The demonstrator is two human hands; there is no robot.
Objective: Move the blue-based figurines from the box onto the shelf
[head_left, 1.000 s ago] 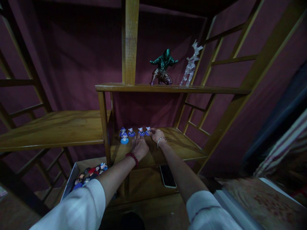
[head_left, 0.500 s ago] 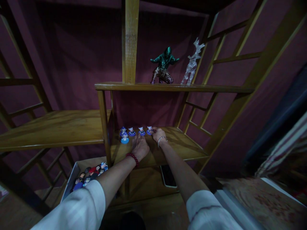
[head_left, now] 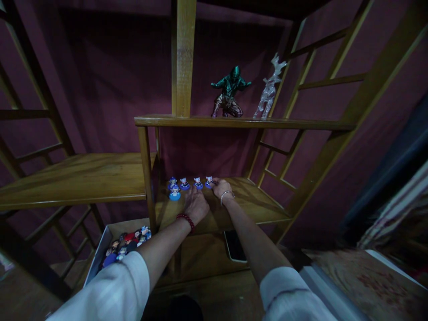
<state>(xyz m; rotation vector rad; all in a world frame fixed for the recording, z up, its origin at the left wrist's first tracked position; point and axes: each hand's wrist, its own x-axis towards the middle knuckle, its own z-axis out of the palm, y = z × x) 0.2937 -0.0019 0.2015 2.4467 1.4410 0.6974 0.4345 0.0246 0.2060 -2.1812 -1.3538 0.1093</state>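
Observation:
On the lower shelf (head_left: pixel 240 203), small chibi-style figurines on round purple or blue bases stand near the back. My right hand (head_left: pixel 222 188), with a silver bracelet, has its fingertips closed on the side of the rightmost white-haired figurine (head_left: pixel 209 181). Fingers of my left hand (head_left: pixel 198 206) stretch toward the front of the base of the neighbouring figurine (head_left: pixel 198 182); whether they touch it is hard to see. A red bead bracelet circles that wrist. Further left stand another white-haired figurine (head_left: pixel 184 183), a purple-haired figurine (head_left: pixel 172 182) and, before it, a figurine on a light-blue base (head_left: pixel 174 193).
An open box (head_left: pixel 95 254) full of figurines sits below left. A phone (head_left: pixel 236 246) lies beneath my right forearm. The upper shelf (head_left: pixel 244 121) holds a green-hooded crouching statue (head_left: pixel 231 91) and a clear deer ornament (head_left: pixel 268 91). A wooden post (head_left: pixel 146 171) borders the compartment's left side.
The whole view has shifted very slightly. Both hands and the figurines keep the same places relative to each other.

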